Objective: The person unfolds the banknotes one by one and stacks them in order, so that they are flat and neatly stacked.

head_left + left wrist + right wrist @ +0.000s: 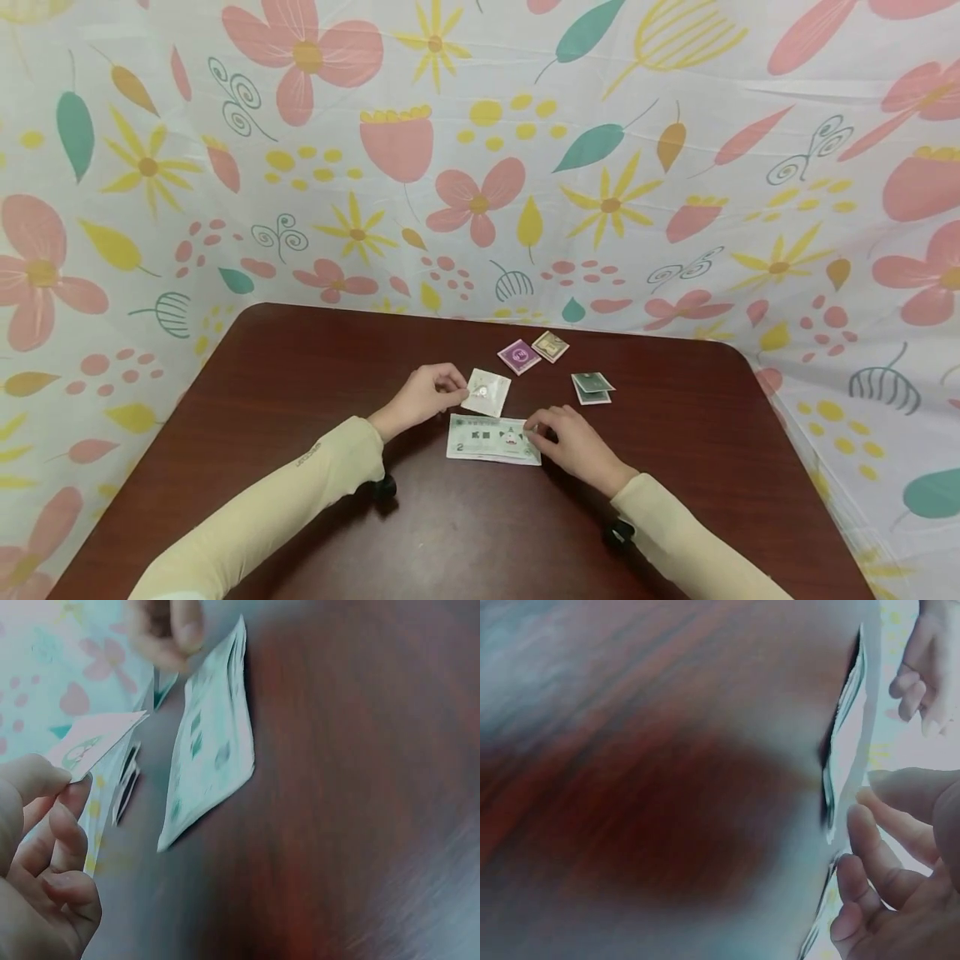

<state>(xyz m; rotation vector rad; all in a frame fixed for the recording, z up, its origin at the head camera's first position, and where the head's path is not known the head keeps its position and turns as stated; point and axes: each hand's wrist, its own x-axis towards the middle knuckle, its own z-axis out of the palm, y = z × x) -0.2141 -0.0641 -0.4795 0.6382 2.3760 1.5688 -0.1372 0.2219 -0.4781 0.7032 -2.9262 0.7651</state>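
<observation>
I see the left hand (422, 398) pinch a white square (489, 393) behind the paper money (486, 440). The right hand (576, 446) is at the money's right end; I can't tell its grip.

L arm: long sleeve of pale cream-yellow fabric (258, 510), fairly smooth w/ a few soft folds nr the cuff. Small dark lettering (311, 455) runs along its far side, approx. mid-forearm; too tiny to read. Whitish patch (180, 596) at the near end, mostly cut off. R arm: matching cream-yellow fabric sleeve (693, 546), plain in the visible part. Both cuffs stop abt at the wrist, w/ L grip (423, 393) & R grip (576, 443) bare. Small rounded blk gadget (385, 487) under L wrist; similar blk wrist unit (619, 533) under R; details too dark to ID.
</observation>
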